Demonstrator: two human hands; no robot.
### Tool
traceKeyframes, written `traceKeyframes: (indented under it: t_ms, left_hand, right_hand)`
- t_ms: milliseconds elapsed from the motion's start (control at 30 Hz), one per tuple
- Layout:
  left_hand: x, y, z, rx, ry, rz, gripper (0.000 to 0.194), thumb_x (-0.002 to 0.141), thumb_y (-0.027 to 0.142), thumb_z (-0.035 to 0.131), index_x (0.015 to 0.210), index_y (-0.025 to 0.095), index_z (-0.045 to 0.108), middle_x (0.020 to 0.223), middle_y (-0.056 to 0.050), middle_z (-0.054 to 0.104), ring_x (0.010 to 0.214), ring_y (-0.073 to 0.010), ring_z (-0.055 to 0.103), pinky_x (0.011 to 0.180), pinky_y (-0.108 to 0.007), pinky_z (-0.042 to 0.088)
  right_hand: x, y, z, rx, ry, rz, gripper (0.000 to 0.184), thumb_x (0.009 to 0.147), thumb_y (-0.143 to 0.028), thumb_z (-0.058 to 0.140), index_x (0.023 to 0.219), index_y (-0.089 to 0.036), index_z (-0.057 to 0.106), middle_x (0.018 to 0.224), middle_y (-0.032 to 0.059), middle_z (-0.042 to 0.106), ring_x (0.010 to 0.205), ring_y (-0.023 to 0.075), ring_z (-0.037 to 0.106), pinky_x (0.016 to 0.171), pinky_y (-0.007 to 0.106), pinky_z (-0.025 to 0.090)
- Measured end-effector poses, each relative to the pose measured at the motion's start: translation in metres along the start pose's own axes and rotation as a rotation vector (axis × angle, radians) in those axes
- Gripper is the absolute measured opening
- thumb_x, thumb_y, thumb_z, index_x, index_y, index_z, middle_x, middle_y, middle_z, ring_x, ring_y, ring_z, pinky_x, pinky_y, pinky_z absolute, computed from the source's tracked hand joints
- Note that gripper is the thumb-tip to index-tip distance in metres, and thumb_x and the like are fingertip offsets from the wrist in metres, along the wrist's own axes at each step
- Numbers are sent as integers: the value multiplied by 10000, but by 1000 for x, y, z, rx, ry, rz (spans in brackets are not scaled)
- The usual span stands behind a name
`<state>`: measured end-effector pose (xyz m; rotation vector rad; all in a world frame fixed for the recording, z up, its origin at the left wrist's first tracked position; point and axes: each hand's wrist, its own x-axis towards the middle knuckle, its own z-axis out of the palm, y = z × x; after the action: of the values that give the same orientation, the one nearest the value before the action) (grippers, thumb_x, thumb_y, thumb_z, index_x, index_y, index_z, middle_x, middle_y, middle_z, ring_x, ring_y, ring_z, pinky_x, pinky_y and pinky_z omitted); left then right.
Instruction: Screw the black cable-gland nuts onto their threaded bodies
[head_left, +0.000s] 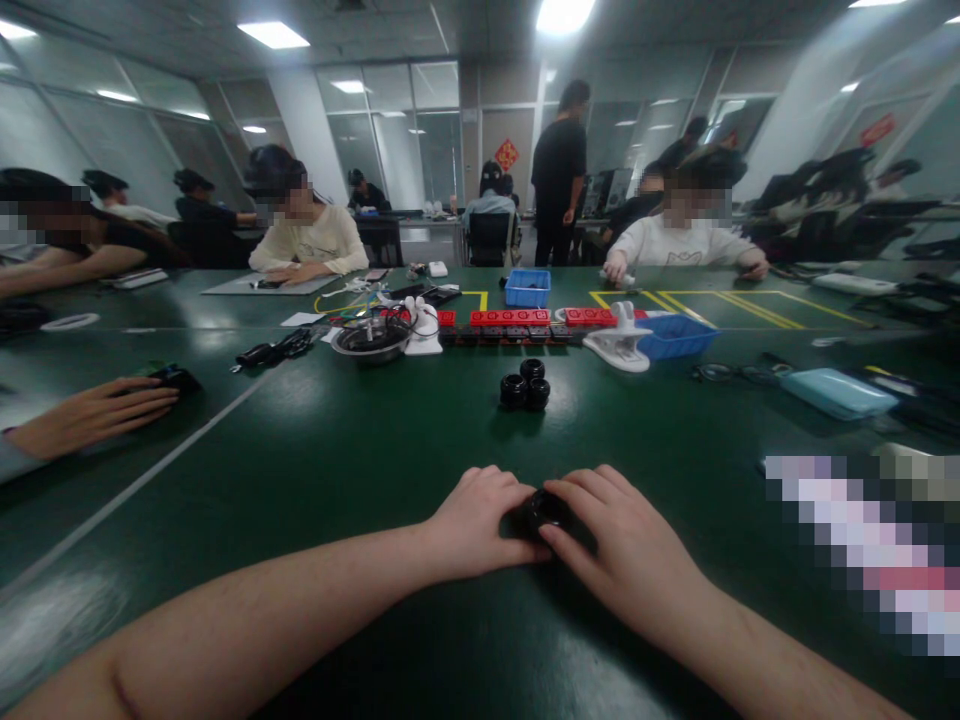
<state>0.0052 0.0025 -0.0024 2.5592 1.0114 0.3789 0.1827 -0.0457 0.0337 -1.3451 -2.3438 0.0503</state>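
Close in front of me, a glossy black round wheel-like piece (pixel 545 510) is held between my hands, low over the green table; I cannot tell whether it touches the surface. My left hand (pixel 480 520) grips its left side, thumb below and fingers above. From the right, my right hand (pixel 619 530) closes on it with thumb and fingers. Several similar black round pieces (pixel 525 388) sit grouped together farther out, beyond my hands.
Red and black power strips (pixel 517 318) lie across the table with a metal bowl (pixel 371 340), a white clip (pixel 626 345) and blue bins (pixel 527 288). At left is another person's hand (pixel 105 415) on a dark object. A light-blue case (pixel 838 392) lies right.
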Motion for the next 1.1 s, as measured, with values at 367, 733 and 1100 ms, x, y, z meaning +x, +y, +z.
traceKeyframes:
  t_ms: [367,733,1100]
  left_hand:
    - [0,0,-1,-19,-11,0,366,729,507,584,947,214,562,837,5,557,802,-177,481,709,-297,346]
    - [0,2,-3,-12,-14,-6,366,725,506,588,937,209,567,834,1,559,794,-177,487,708,-301,349]
    - [1,2,-1,-1,-10,1,366,718,514,590,930,216,564,837,0,558,799,-181,486,711,-303,347]
  right_hand:
    - [-1,-1,-1,17,-23,19,217,797,-261,523,964,-147,603,880,91,605,791,208,523,719,385,472]
    - [0,-1,2,-11,-17,27,237,801,-267,511,968,-133,612,868,98,613,793,216,531,713,389,479]
    - [0,-1,0,-12,-17,27,221,794,-261,512,948,-143,618,853,95,616,775,211,529,698,381,474]
